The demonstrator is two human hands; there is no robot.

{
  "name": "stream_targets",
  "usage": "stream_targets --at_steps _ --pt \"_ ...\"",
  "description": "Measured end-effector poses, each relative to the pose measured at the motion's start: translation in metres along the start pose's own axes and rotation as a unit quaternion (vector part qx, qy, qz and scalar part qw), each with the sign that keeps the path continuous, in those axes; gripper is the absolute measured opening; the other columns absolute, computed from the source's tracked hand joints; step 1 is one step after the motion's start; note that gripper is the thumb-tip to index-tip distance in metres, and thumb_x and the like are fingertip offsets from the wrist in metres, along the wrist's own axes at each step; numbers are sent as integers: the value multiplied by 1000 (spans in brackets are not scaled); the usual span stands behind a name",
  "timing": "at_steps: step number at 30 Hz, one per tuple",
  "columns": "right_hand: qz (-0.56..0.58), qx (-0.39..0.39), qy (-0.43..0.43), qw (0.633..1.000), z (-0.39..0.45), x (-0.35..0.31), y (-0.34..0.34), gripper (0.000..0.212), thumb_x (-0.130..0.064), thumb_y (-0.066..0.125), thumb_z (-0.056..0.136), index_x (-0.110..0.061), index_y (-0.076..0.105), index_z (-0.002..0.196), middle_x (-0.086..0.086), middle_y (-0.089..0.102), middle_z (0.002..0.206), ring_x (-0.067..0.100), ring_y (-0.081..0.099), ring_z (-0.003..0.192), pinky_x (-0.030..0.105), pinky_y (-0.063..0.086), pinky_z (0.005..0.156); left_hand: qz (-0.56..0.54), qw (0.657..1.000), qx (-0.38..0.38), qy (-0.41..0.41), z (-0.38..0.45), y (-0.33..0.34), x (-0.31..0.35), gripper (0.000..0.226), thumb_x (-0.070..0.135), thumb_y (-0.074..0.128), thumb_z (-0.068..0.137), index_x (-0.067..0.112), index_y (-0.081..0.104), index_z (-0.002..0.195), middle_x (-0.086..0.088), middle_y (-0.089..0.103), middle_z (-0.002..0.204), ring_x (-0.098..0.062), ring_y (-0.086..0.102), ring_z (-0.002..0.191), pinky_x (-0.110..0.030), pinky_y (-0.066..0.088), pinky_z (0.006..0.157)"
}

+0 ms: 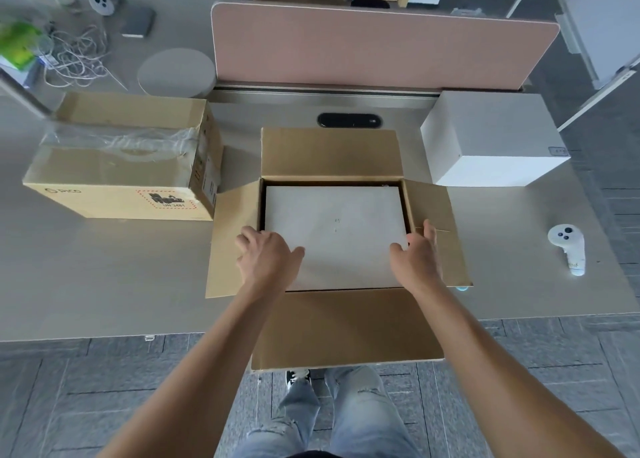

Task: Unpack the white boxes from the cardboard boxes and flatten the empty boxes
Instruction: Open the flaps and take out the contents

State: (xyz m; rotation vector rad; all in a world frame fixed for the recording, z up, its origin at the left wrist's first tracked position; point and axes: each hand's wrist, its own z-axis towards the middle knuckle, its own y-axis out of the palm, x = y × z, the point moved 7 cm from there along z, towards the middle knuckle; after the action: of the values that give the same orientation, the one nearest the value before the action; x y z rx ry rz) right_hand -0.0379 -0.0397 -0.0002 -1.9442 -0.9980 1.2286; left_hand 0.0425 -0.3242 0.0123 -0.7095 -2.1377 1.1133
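Observation:
An open cardboard box [330,154] sits in the middle of the desk with all its flaps spread out. Inside it lies a white box [337,222]. My left hand [266,255] grips the white box's left edge, fingers down between it and the cardboard wall, thumb on its top. My right hand [417,255] grips the right edge the same way. A second white box [491,139] stands on the desk at the right. A taped cardboard box [128,167] with loose plastic film stands at the left.
A white handheld controller [568,248] lies on the desk at the right. A pink divider panel [381,47] closes the back of the desk [104,277]. A round grey disc [176,73], cables and a green packet lie back left. The near flap overhangs the desk edge above my legs.

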Motion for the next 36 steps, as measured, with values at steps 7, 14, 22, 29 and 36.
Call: stream_targets --at_steps 7,14,22,29,36 --pt "40 -19 17 999 3 -1 8 34 -29 56 95 -3 53 116 2 2 171 24 11 157 45 24 122 -120 991 -47 -42 -3 8 -6 83 61 62 90 -1 45 142 -11 -7 172 -28 -10 159 -64 12 121" --pt "181 4 41 983 -5 -2 -5 36 -41 53 81 -14 59 102 -4 15 168 24 26 151 48 33 117 -272 962 19 -7 -8 -6 -22 71 76 60 67 7 56 84 -9 37 155 -27 29 145 -58 30 115" --pt "284 34 -6 958 -31 -22 -60 27 -30 61 89 -15 60 112 0 64 101 12 55 82 30 44 65 -456 885 98 2 -42 -50 -13 36 39 67 79 9 58 95 2 60 85 -22 56 80 -35 44 65" --pt "340 58 -48 937 -49 -43 -136 27 -32 61 83 -27 71 107 -8 74 97 13 67 93 32 48 74 -517 844 106 91 -71 -115 34 37 39 63 76 22 63 109 8 66 99 -12 57 85 -31 43 70" --pt "366 93 -101 920 -54 -40 -224 23 -18 56 89 -27 73 101 -9 72 86 1 57 70 21 41 58 -587 786 99 169 -97 -149 114 43 32 61 77 21 66 117 16 71 98 5 63 90 -19 44 78"
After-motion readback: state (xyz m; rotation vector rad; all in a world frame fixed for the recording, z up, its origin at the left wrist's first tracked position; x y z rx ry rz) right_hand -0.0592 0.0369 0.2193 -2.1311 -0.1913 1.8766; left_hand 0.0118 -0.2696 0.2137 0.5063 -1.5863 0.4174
